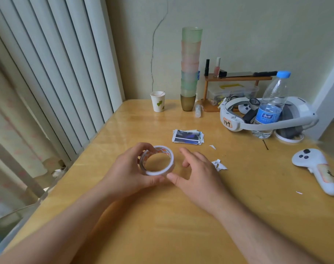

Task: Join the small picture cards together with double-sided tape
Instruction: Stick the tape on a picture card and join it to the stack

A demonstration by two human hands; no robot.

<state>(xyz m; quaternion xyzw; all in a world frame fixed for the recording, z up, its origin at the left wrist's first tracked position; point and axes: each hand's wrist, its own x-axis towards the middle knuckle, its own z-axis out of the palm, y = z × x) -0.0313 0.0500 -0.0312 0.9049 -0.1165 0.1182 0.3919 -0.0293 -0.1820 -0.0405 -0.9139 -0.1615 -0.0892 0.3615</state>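
My left hand (131, 171) grips a white roll of double-sided tape (169, 155) with a coloured inner core, fingers curled over its far rim and thumb under its near edge. The roll is tilted just above the wooden table (162, 216). Beside it, my right hand (197, 172) has relaxed, spread fingers, its thumb tip touching the roll's near edge. A small stack of picture cards (187, 137) lies flat on the table behind the hands, apart from both.
Torn white paper scraps (218, 164) lie right of my right hand. A white controller (314, 169) sits at the far right. A headset (267, 115), water bottle (270, 107), paper cup (158, 101), stacked cups (190, 69) and small shelf (236, 79) line the back. Curtains hang left.
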